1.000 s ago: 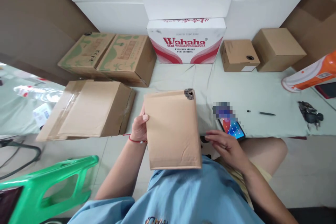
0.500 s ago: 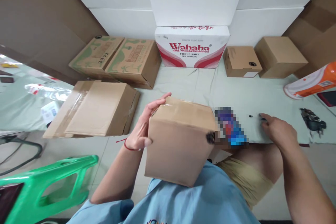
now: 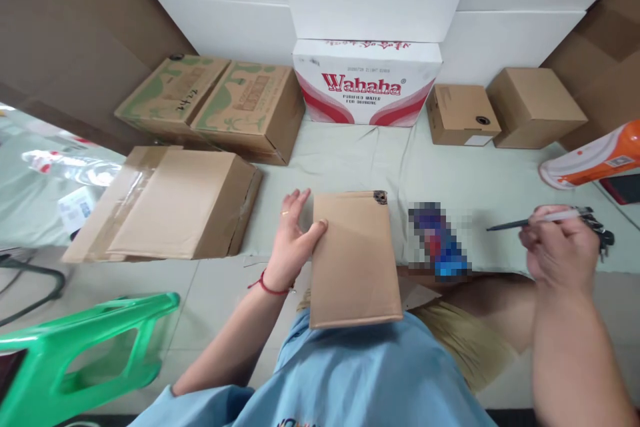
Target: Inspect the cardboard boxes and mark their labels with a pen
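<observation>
In front of my body a brown cardboard box (image 3: 354, 260) sits at the table's near edge, one broad face toward me, with a black round mark at its far right corner. My left hand (image 3: 293, 243) is at the box's left side. Its thumb rests on the box's edge while the other fingers are stretched out beside it. Over the table to the right, my right hand (image 3: 560, 243) is closed around a dark pen (image 3: 510, 225), whose tip points left. Keys (image 3: 604, 235) lie partly hidden behind that hand. A blurred-out colourful item (image 3: 440, 240) lies between box and pen.
A larger taped carton (image 3: 175, 200) lies on the left, with two printed boxes (image 3: 245, 100) behind it. A white-and-red water carton (image 3: 367, 90) stands at the back. Two smaller boxes (image 3: 463, 113) and an orange-and-white bottle (image 3: 595, 157) are right. A green stool (image 3: 120, 307) stands lower left.
My right hand has lifted the pen off the table and moved right. The box has tilted away from me and lies flatter, its black mark now at the far corner. My left hand's thumb came onto its edge.
</observation>
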The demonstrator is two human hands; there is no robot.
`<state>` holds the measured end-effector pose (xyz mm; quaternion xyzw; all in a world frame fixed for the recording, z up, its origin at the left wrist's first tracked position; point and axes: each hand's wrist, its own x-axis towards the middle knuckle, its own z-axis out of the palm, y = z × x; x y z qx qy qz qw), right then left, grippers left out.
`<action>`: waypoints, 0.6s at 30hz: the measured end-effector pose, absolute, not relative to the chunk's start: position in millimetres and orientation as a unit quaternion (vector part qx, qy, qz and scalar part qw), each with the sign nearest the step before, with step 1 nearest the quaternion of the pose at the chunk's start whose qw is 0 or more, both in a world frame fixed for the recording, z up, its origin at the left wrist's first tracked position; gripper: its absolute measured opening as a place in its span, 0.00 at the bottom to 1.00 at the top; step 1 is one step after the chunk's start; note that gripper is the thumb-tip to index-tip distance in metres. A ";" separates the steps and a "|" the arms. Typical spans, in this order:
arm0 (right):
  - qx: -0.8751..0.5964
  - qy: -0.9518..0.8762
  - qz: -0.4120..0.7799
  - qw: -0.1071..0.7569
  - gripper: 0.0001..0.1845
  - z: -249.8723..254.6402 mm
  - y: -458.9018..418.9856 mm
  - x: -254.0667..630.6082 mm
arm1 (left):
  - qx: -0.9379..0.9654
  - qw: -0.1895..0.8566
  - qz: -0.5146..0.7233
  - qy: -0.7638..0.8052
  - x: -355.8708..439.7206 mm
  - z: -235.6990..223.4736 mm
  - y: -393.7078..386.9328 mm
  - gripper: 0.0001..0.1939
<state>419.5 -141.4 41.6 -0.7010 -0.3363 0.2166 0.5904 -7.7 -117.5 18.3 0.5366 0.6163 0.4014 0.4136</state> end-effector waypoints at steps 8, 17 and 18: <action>-0.484 -0.292 0.470 0.678 0.11 55.8 -122.9 276.8 | 0.832 0.179 0.302 0.430 21.8 62.3 -150.4 0.17; -0.548 -0.391 0.422 0.607 0.05 25.7 -105.6 220.1 | 0.886 0.130 0.132 0.426 45.3 52.2 -150.0 0.32; -0.561 -0.406 0.408 0.594 0.05 24.5 -106.7 217.3 | 0.887 0.127 0.131 0.424 45.0 52.4 -149.9 0.32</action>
